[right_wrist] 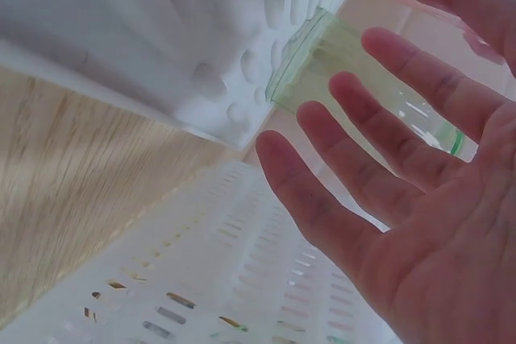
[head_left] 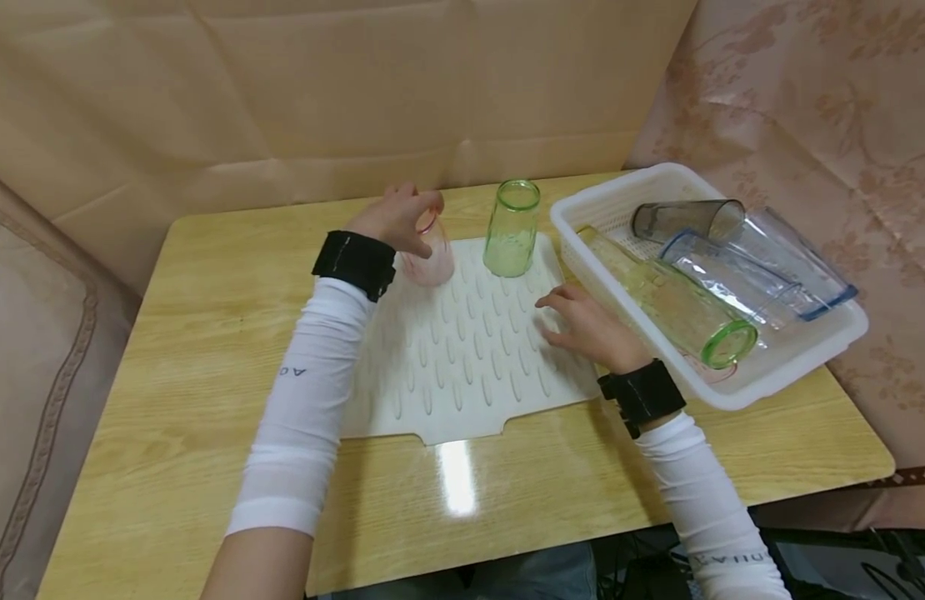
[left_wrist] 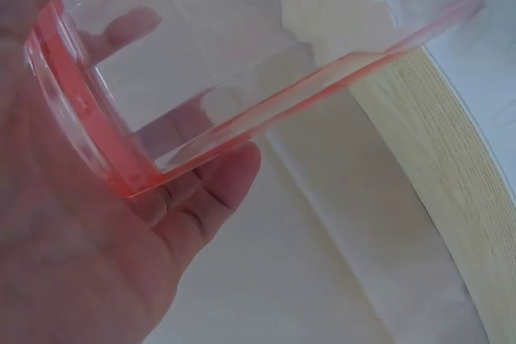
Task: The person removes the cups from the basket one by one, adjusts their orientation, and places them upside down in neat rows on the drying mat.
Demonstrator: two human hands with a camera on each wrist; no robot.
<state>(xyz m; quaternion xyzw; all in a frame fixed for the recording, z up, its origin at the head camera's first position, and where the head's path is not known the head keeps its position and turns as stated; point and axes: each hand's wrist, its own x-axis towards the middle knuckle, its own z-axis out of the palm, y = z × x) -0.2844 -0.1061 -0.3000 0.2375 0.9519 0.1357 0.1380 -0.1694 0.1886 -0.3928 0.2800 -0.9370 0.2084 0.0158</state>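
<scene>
My left hand (head_left: 397, 221) grips the pink glass (head_left: 432, 257) round its upper end, at the far left corner of the white mat (head_left: 455, 367); I can't tell if its lower rim touches. A green glass (head_left: 511, 229) stands on end near the mat's far right corner, with a strip of mat between the two. My right hand (head_left: 590, 329), fingers spread and holding nothing, hovers by the mat's right edge, just beside the basket (head_left: 792, 367) of glasses (head_left: 680, 308). Broad bench (head_left: 185, 350) surface runs left of the mat.
</scene>
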